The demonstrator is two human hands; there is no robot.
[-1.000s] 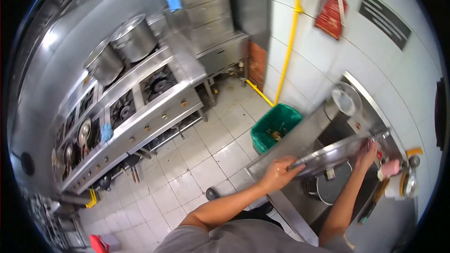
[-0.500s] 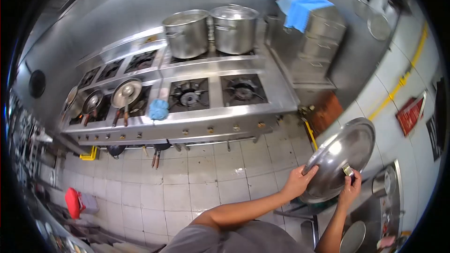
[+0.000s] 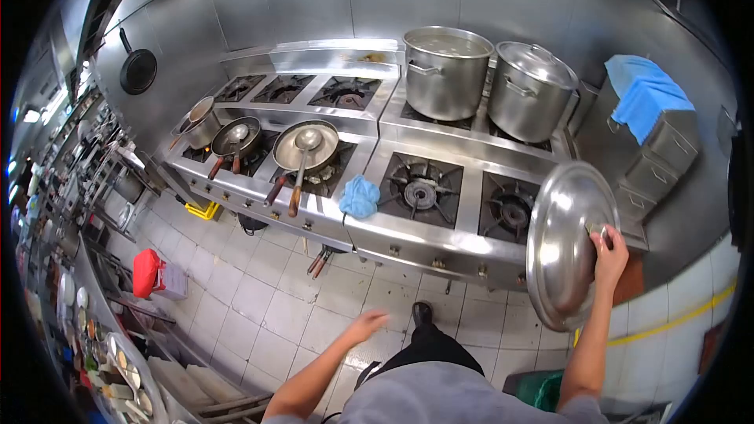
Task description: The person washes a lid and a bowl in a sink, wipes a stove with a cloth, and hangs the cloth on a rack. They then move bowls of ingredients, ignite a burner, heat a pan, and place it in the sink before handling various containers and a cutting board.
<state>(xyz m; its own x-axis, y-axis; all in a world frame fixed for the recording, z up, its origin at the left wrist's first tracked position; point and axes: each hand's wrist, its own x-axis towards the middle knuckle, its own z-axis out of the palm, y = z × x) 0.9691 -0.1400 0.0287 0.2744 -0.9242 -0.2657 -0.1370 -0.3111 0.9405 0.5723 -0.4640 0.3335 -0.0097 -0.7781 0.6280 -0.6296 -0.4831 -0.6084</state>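
Since the right hand (image 3: 610, 257) pinches the big, round, shiny steel lid (image 3: 559, 255) only by its small metal handle (image 3: 595, 229), near the long silver steel stove's (image 3: 459, 242) right end, the lid could tip and bang, the left hand (image 3: 367, 327) being loosely spread and empty.

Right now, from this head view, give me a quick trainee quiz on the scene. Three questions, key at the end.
1. True or false: only the right hand is on the metal lid.
2. Fill in: the crumpled blue cloth lies on the front ____ of the stove.
3. How many of the two large pots at the back have a lid on?

Key:
1. True; the left hand is apart from it, with nothing visible in it.
2. Edge.
3. One: the covered pot on the picture's right.
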